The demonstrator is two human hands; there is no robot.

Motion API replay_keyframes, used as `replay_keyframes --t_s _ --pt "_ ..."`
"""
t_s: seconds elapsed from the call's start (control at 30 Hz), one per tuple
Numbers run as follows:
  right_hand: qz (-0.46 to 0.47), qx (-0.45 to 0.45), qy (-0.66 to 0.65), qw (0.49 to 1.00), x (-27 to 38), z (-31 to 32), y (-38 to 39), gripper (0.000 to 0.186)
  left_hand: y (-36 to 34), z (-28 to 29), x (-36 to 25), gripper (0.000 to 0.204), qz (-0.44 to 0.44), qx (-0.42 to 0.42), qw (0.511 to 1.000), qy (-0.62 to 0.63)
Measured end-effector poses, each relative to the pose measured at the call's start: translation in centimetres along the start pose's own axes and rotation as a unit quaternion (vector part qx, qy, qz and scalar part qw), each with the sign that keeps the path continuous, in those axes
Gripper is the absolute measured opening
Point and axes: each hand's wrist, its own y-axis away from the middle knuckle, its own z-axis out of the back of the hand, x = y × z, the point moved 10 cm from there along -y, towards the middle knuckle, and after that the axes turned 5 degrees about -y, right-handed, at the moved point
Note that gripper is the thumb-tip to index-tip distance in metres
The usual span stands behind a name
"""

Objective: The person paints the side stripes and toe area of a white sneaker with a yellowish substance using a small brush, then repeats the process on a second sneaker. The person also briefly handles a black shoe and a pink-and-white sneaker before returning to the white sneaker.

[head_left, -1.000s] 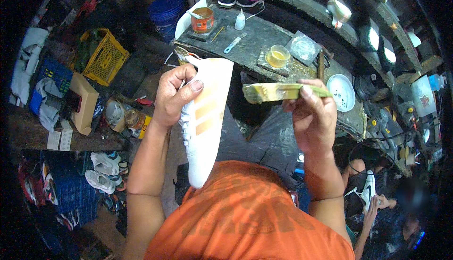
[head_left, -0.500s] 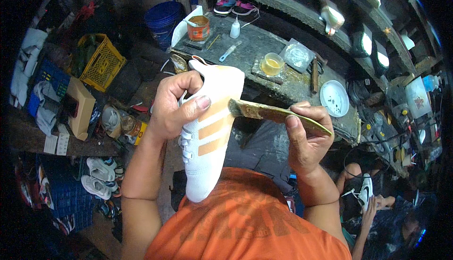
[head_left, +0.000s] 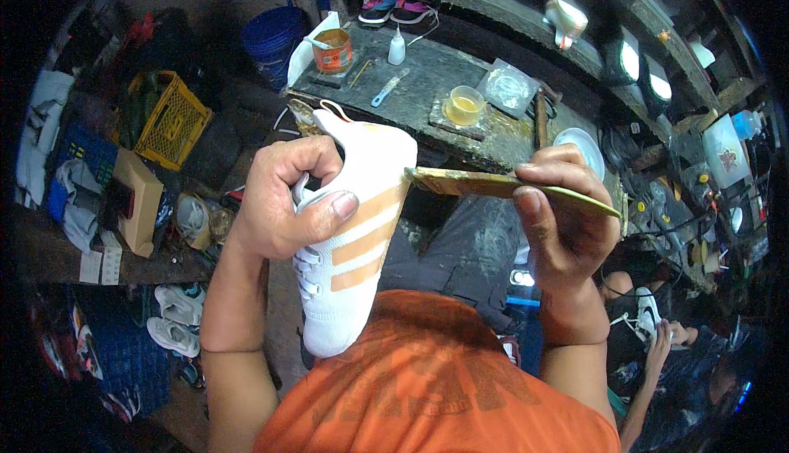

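My left hand point(head_left: 283, 198) grips a white shoe point(head_left: 345, 301) by its collar, thumb over the side, the toe pointing down toward my orange shirt. The shoe's side shows tan stripes. My right hand point(head_left: 571, 215) holds a long, flat brush point(head_left: 472, 182) crosswise, its bristle tip against the shoe's right edge near the heel. Beyond the shoe, on the workbench point(head_left: 325, 87), are an orange tin point(head_left: 333, 55), a white squeeze bottle point(head_left: 397, 49), a small blue-handled tool point(head_left: 386, 87) and a cup of yellow liquid point(head_left: 464, 105).
A hammer point(head_left: 541, 120), a white dish point(head_left: 579, 142), shelves with shoes point(head_left: 563, 18) above. At left, a yellow crate point(head_left: 164, 120), cardboard box point(head_left: 136, 202) and shoes point(head_left: 177, 321). A co-worker point(head_left: 678, 379) at lower right holds a shoe.
The brush has swung from above, off the shoe, to touching its heel edge. In the last half second my left hand has shifted slightly leftward and my right hand rightward and upward.
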Motion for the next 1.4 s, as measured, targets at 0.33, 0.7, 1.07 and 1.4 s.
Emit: replay_keyframes --t_s 0.33,0.7,1.07,1.4 --pt "-0.015 0.042 0.027 0.999 0.0 -0.8 -0.3 0.021 -0.2 -0.7 0.9 0.032 0.033 0.004 0.999 0.042" --pt "-0.012 0.064 0.041 0.997 0.3 -1.2 -0.2 0.024 -0.3 -0.8 1.5 0.033 0.041 0.001 0.998 0.052" --pt "-0.019 0.080 0.039 0.996 0.2 -1.7 0.2 0.025 -0.2 -0.8 2.0 0.032 0.053 -0.010 0.997 0.061" --pt "0.008 0.094 0.034 0.995 0.5 -2.0 0.5 0.026 0.1 -0.8 2.7 0.030 0.073 -0.019 0.993 0.088"
